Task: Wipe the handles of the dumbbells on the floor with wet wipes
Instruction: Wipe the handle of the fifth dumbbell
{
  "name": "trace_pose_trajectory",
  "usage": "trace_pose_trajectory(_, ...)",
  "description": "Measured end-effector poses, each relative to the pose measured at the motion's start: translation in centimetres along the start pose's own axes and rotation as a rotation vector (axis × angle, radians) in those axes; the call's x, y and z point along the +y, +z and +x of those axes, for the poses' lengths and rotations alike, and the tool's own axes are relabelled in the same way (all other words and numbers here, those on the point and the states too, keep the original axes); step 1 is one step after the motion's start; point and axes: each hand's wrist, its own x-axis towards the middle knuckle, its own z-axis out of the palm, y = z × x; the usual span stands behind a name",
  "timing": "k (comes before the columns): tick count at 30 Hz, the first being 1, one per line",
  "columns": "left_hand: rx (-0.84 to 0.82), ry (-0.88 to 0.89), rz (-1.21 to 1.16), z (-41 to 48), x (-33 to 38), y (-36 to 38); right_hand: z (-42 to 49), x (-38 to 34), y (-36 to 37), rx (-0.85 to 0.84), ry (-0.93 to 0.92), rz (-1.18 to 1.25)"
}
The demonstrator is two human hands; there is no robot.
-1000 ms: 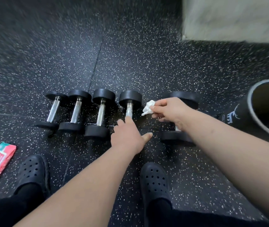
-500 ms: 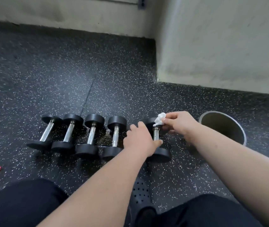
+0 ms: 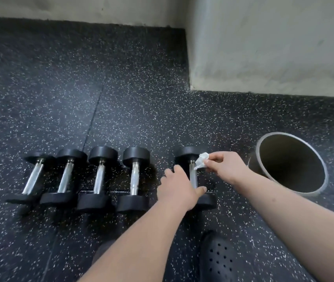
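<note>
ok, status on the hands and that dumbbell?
Right hand pinches wipe at far end of rightmost dumbbell handle. Left hand steadies it, open grip. Bin beside, nothing blocking.

No legible text, label, brand, number or sign appears on any surface in view. The end weights of the dumbbells (image 3: 133, 176) are plain black with no readable weight marking. The wet wipe (image 3: 201, 162) is blank white. The round bin (image 3: 290, 165), the speckled floor (image 3: 141, 108), the wall (image 3: 274, 41) and the perforated shoe (image 3: 221, 259) carry no markings that can be read
</note>
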Motion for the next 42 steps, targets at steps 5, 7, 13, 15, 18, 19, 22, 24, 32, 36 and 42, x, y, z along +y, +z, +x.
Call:
trace_pose_trajectory(5, -0.050, -0.060, 0.002, 3.9, -0.4, 3.0, 4.0, 4.0, 1.6, -0.025, 0.005, -0.034)
trace_pose_trajectory(7, -0.062, -0.082, -0.009, 5.3, -0.7, 4.3, 5.4, 5.3, 2.4, -0.037, 0.018, -0.040)
trace_pose_trajectory(13, 0.012, -0.164, -0.149, 7.2, -1.7, 8.9, 8.4, 9.0, 4.5, 0.007, -0.009, -0.016)
trace_pose_trajectory(15, 0.043, -0.194, -0.203, 6.9, -2.2, 10.3, 8.4, 9.8, 4.9, 0.040, -0.008, 0.072)
trace_pose_trajectory(18, 0.060, -0.228, -0.306, 6.5, -2.5, 12.1, 8.2, 11.3, 5.4, 0.137, 0.025, 0.244)
trace_pose_trajectory(19, 0.081, -0.235, -0.331, 6.5, -2.5, 12.6, 8.3, 11.8, 5.6, 0.180, 0.051, 0.281)
trace_pose_trajectory(22, 0.190, -0.279, -0.361, 6.1, -1.9, 13.9, 8.3, 13.5, 5.9, 0.311, 0.095, 0.295)
trace_pose_trajectory(24, 0.262, -0.356, -0.408, 6.1, -1.2, 14.4, 8.5, 14.2, 5.8, 0.349, 0.075, 0.194)
trace_pose_trajectory(32, 0.363, -0.605, -0.595, 9.0, 0.4, 15.3, 10.0, 12.9, 6.9, 0.358, -0.015, 0.041)
trace_pose_trajectory(36, 0.392, -0.591, -0.608, 9.0, 0.1, 15.8, 10.3, 12.7, 7.0, 0.391, -0.029, -0.027)
trace_pose_trajectory(42, 0.384, -0.594, -0.643, 9.0, 0.0, 15.9, 10.7, 12.7, 8.0, 0.383, -0.157, -0.195)
